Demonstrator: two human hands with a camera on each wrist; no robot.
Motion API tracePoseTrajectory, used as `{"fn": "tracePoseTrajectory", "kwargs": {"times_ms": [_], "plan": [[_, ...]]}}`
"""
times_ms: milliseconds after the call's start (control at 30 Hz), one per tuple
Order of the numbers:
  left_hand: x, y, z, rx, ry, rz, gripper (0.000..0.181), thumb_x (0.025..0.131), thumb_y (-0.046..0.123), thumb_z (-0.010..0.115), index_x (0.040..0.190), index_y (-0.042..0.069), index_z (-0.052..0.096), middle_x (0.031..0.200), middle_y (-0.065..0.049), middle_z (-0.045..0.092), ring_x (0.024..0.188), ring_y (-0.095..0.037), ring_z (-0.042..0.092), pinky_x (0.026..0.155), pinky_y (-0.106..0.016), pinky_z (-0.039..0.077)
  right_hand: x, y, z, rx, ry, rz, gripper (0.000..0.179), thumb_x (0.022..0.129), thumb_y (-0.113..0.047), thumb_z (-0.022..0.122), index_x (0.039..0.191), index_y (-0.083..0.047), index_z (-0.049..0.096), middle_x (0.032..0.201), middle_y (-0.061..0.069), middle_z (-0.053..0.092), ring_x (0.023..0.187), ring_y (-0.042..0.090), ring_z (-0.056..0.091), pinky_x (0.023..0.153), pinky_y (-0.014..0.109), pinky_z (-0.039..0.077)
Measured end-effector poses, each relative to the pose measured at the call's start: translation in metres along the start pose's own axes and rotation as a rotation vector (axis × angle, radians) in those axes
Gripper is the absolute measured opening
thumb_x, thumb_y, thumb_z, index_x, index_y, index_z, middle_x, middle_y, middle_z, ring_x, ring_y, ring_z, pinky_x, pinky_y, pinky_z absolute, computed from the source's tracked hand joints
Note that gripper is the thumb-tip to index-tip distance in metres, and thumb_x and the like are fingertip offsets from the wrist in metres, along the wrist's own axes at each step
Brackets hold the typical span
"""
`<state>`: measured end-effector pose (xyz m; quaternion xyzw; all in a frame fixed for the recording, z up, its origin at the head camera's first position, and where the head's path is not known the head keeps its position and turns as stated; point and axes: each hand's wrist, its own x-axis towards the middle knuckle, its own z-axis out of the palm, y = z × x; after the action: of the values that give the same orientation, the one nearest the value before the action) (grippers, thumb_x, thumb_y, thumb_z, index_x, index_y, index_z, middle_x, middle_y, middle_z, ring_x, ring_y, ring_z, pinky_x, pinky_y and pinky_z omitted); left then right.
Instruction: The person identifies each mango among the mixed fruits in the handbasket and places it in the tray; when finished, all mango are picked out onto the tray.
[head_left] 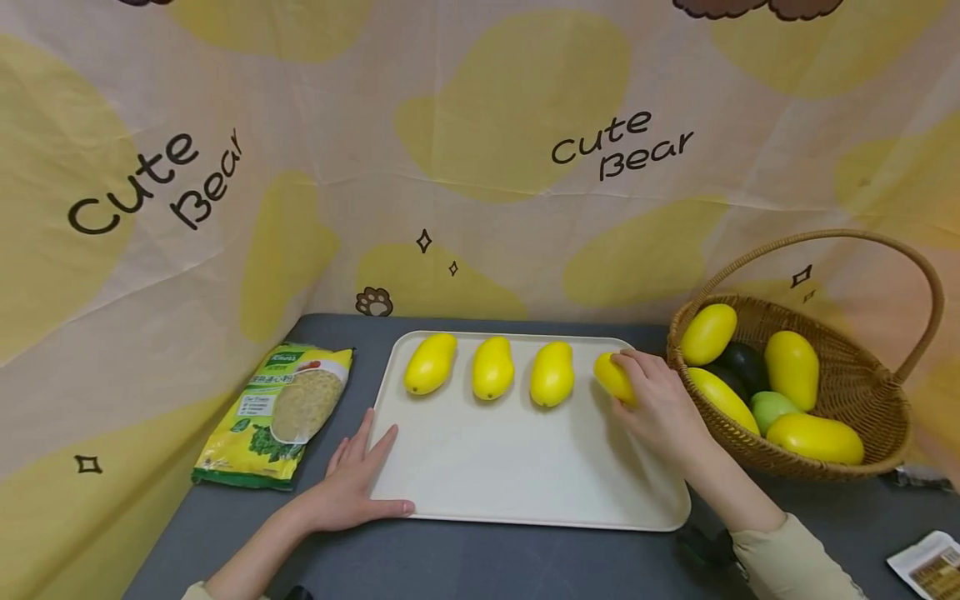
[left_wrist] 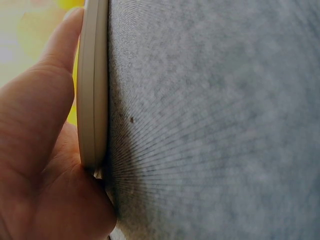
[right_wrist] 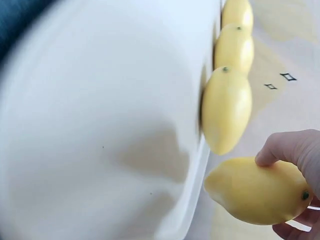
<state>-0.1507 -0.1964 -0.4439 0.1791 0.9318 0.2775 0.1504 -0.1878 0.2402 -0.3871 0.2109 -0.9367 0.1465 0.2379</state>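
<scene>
Three yellow mangoes [head_left: 492,368] lie in a row along the back of the white tray [head_left: 525,475]. At the tray's back right, my right hand [head_left: 662,410] grips another yellow mango [head_left: 615,379]. The right wrist view shows this mango [right_wrist: 257,192] between thumb and fingers, near the tray's edge, with a shadow on the tray below. My left hand [head_left: 348,486] rests at the tray's front left corner, fingers spread and thumb along the front rim. In the left wrist view the thumb [left_wrist: 57,47] lies against the tray's edge [left_wrist: 93,100].
To the right stands a wicker basket [head_left: 892,425] with a tall handle, holding several yellow mangoes [head_left: 813,439], a green fruit [head_left: 772,410] and dark fruit [head_left: 742,367]. A yellow-green pasta bag [head_left: 273,417] lies left of the tray. A packet [head_left: 930,567] sits at the front right.
</scene>
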Motion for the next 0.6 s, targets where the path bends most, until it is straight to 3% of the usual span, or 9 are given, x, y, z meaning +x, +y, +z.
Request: {"fn": "tracePoseTrajectory", "kwargs": {"times_ms": [333, 600], "plan": [[0.001, -0.003, 0.002, -0.011, -0.006, 0.009, 0.112, 0.076, 0.065, 0.070, 0.155, 0.004, 0.019, 0.158, -0.024, -0.017, 0.144, -0.044, -0.005, 0.109, -0.064, -0.006, 0.015, 0.007, 0.016, -0.063, -0.071, 0.012, 0.058, 0.074, -0.008, 0.080, 0.123, 0.006, 0.053, 0.125, 0.025, 0.053, 0.111, 0.040, 0.050, 0.096, 0.053, 0.042], [0.001, -0.002, 0.001, -0.011, -0.004, 0.006, 0.111, 0.076, 0.064, 0.071, 0.155, 0.004, 0.020, 0.159, -0.024, -0.016, 0.144, -0.044, -0.005, 0.109, -0.065, -0.005, 0.016, 0.011, 0.024, -0.089, -0.093, 0.010, 0.063, 0.073, -0.007, 0.083, 0.125, 0.009, 0.051, 0.123, 0.026, 0.053, 0.110, 0.041, 0.050, 0.095, 0.052, 0.044]]}}
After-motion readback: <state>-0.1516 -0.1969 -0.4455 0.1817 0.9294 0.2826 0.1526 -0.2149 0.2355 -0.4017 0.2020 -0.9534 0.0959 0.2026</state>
